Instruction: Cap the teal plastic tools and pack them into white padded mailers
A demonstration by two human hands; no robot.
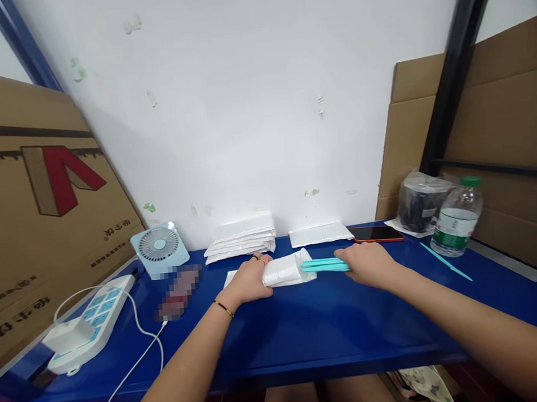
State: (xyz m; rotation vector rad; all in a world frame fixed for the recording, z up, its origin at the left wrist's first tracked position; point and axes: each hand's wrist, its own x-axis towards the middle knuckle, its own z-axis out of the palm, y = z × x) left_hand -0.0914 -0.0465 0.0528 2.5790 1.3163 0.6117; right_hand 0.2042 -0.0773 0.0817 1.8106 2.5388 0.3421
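My left hand [251, 280] is closed around a white plastic packet [284, 270] held low over the blue table, its mouth facing right. A bundle of thin turquoise plastic sticks [322, 265] is pinched in my right hand [369, 264]. The left ends of the sticks meet the packet's open end; how far they reach inside is hidden. One similar turquoise stick [446, 261] lies alone on the table to the right. Behind my left hand is a stack of flat white packets [241, 237], and another flat white packet [321, 234] lies by the wall.
At left are a light blue fan [159, 247], a power strip [94, 323] with a charger and a white cable, and a blurred-out phone-like item [178, 295]. A phone [377, 234], a bottle [456, 220] and a wrapped dark roll [420, 204] stand or lie at right.
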